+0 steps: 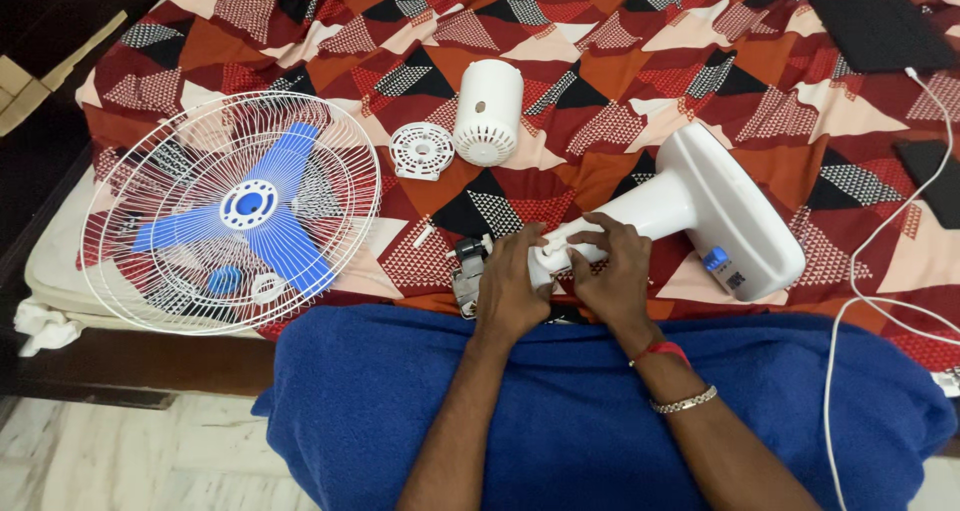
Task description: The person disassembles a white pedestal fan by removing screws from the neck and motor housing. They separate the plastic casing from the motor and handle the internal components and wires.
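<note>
Both hands, left hand (510, 286) and right hand (612, 271), grip the fan stand (700, 206) at the bed edge (150, 341).

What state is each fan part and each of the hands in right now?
Left hand: closed on the top end of the stand.
Right hand: fingers on the stand neck.
Stand: lying on its side on the bedspread.
Motor: bare, cover off.
Motor cover: detached, lying apart.
Grille: removed, lying flat.
Blade: off the motor, lying with the grille.
Small disc: loose.
</note>
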